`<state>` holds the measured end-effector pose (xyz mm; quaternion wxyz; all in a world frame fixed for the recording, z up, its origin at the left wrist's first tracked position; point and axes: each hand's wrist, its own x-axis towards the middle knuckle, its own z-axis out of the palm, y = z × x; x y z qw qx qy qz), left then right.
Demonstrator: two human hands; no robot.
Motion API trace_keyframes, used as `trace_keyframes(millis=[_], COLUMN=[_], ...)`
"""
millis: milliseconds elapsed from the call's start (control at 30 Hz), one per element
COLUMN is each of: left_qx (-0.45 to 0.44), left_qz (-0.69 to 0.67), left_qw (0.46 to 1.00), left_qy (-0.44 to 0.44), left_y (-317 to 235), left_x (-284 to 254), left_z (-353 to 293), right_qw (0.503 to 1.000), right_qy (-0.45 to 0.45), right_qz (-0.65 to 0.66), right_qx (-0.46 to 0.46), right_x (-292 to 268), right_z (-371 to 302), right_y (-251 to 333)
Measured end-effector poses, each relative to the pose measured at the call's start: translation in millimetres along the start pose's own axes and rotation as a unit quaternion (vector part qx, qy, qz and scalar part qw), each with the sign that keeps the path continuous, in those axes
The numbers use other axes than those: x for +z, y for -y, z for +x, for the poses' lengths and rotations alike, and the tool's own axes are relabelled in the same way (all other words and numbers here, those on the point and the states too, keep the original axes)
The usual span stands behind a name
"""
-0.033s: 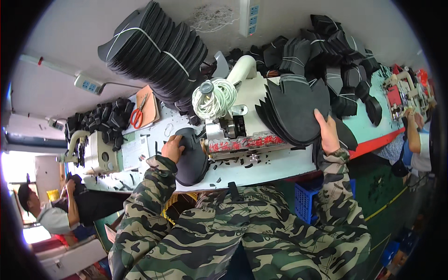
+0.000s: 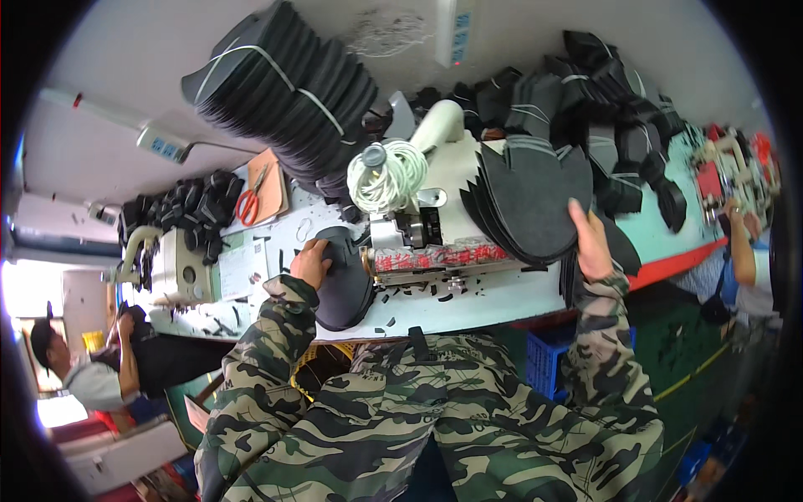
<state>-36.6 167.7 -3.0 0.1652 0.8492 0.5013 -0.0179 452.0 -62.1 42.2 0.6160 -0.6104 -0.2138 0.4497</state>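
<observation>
My left hand (image 2: pixel 310 264) rests with bent fingers on the edge of a rounded black sheet piece (image 2: pixel 347 289), lying on the white table left of a sewing machine (image 2: pixel 443 180). At the machine's right, a fanned stack of similar black sheet pieces (image 2: pixel 542 197) leans over its bed. My right hand (image 2: pixel 592 241) grips that stack's right edge, thumb on top and the other fingers mostly hidden behind it. White cord (image 2: pixel 387 177) is coiled on the machine's head.
Tall tied stacks of black pieces (image 2: pixel 280 84) stand at the back left. Red-handled scissors (image 2: pixel 248 207) lie on brown sheets. More tied bundles (image 2: pixel 619 151) fill the back right. A blue crate (image 2: pixel 545 361) sits below the table. Co-workers sit at both sides. Black scraps litter the table.
</observation>
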Motion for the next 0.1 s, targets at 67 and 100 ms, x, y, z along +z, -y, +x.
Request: trace_keyframes(millis=[67, 100], left_qx=[-0.033, -0.051], left_qz=[0.005, 0.011], left_qw=[0.999, 0.998], left_qy=[-0.028, -0.046], left_y=[-2, -4], left_x=[4, 6], left_z=[-8, -11], right_qw=[0.983, 0.995], right_qy=[0.02, -0.019], right_qz=[0.143, 0.07], right_qx=[0.115, 0.072], right_x=[-31, -44], right_z=[7, 15], right_y=[12, 13])
